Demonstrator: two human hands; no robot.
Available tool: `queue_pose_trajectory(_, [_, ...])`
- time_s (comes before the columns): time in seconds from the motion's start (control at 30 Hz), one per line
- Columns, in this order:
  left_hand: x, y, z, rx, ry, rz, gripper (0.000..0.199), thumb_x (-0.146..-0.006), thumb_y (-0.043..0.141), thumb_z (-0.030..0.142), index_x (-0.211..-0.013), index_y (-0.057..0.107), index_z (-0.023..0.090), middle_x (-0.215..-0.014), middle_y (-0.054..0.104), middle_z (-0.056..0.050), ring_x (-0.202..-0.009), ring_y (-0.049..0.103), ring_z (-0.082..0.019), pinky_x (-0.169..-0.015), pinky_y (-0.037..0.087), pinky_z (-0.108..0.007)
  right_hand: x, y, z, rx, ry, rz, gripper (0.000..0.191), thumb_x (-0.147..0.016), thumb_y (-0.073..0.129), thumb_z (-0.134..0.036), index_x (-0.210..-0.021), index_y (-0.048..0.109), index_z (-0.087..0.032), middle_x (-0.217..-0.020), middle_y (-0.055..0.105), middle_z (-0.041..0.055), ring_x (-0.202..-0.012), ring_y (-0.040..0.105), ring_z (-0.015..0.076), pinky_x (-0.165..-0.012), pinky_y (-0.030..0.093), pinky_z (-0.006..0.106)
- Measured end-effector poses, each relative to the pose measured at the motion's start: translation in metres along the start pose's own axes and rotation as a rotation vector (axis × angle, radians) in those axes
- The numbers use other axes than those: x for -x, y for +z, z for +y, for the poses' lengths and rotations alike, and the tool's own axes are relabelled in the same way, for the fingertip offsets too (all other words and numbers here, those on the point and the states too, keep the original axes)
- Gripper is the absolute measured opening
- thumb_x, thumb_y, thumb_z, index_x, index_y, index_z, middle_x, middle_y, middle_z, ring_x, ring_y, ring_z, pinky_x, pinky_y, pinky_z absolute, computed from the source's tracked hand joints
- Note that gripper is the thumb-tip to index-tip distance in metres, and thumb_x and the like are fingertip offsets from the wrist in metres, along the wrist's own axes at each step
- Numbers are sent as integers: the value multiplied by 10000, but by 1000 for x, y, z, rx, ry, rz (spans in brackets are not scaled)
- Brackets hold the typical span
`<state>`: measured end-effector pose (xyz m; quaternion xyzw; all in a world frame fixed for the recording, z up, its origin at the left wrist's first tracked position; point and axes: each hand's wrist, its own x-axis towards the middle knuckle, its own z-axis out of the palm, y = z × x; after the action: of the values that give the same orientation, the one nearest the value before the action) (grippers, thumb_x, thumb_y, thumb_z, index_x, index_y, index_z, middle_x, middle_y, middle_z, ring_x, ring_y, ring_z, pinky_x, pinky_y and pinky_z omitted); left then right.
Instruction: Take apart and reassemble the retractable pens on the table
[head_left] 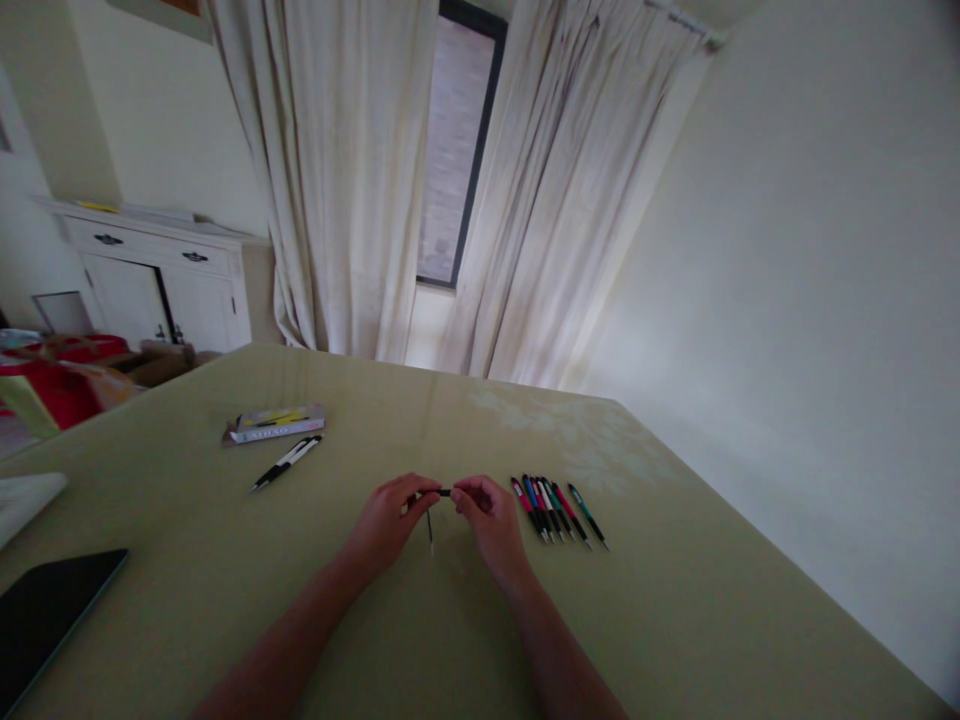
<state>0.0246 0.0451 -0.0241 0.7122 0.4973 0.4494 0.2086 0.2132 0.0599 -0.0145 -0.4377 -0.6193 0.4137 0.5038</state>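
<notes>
Above the middle of the green table, my left hand and my right hand pinch a small dark pen part between them, one at each end. A thin dark refill with a pale tip points down just beside my left fingertips; whether it lies on the table or is held is unclear. To the right of my right hand lies a row of several coloured pens, side by side with tips toward me. A white and black pen rests to the left, beyond my left hand.
Behind the white and black pen lies an open pen box. At the left edge are a black tablet and a white object. Bags and a white cabinet stand beyond the table at the left.
</notes>
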Motion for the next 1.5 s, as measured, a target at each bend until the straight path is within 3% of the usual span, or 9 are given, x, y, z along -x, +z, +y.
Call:
queue_pose_trajectory(0.1, [2,3,-6,-91,-57,-29,331,-970,566,419,-1194,706,221,-1010,764,-64,-809,679,-215,-803,540,-355,-2,-6,0,82,-18,58,229,-808,735,-402,-847,727,-177,-778,739,56,-717,667,207,-663,506,299])
queue_pose_trajectory(0.3, [8,8,-17,-356,5,-150,269,-936,608,340,-1165,717,252,-1184,711,-78,-1126,629,-296,-1028,445,-467,-5,-18,2,222,-33,97,269,-815,736,-453,-831,748,-185,-738,725,50,-676,637,214,-630,477,306])
queue_pose_trajectory(0.5, [9,8,-17,-362,12,-190,208,-942,587,325,-1069,730,244,-1125,700,-75,-1065,616,-280,-962,455,-436,-1,-15,6,543,-129,121,340,-824,742,-470,-645,618,-209,-623,629,16,-619,558,189,-628,394,295])
queue_pose_trajectory(0.7, [8,8,-17,-380,20,-210,210,-943,590,326,-1077,724,236,-1123,692,-75,-1051,608,-280,-942,450,-424,-2,-14,10,513,-67,120,274,-806,767,-426,-721,636,-201,-669,683,27,-635,618,203,-625,411,291])
queue_pose_trajectory(0.87, [8,9,-20,-385,30,-208,212,-946,603,329,-1092,722,233,-1126,687,-75,-1057,605,-286,-941,446,-425,-2,-9,20,605,-59,52,232,-827,782,-408,-809,667,-207,-705,724,39,-658,655,221,-642,412,300])
queue_pose_trajectory(1.03, [7,8,-23,-388,43,-210,252,-994,519,209,-1060,755,266,-1092,696,-55,-1037,617,-268,-928,444,-403,-1,-6,18,756,-92,29,103,-845,754,-236,-920,691,-204,-787,732,50,-736,671,244,-676,420,306])
queue_pose_trajectory(1.23, [3,0,-26,-385,121,-280,232,-983,558,192,-996,776,270,-1114,687,-38,-1047,632,-238,-942,448,-370,4,-3,6,805,-163,-81,61,-906,680,-200,-865,725,-195,-947,704,82,-928,662,241,-817,473,299])
queue_pose_trajectory(1.37, [2,-1,-26,-383,55,-219,202,-999,530,255,-967,727,225,-1005,685,-43,-983,640,-232,-918,473,-365,7,3,7,858,-159,-94,55,-896,722,-248,-887,745,-199,-986,686,87,-989,645,259,-864,478,323])
queue_pose_trajectory(1.5, [6,10,-17,-379,13,-114,277,-1025,404,191,-1166,643,201,-1119,681,-79,-1035,627,-234,-936,472,-373,9,9,10,900,-165,-133,52,-892,701,-174,-890,746,-199,-998,682,84,-994,643,256,-879,478,330])
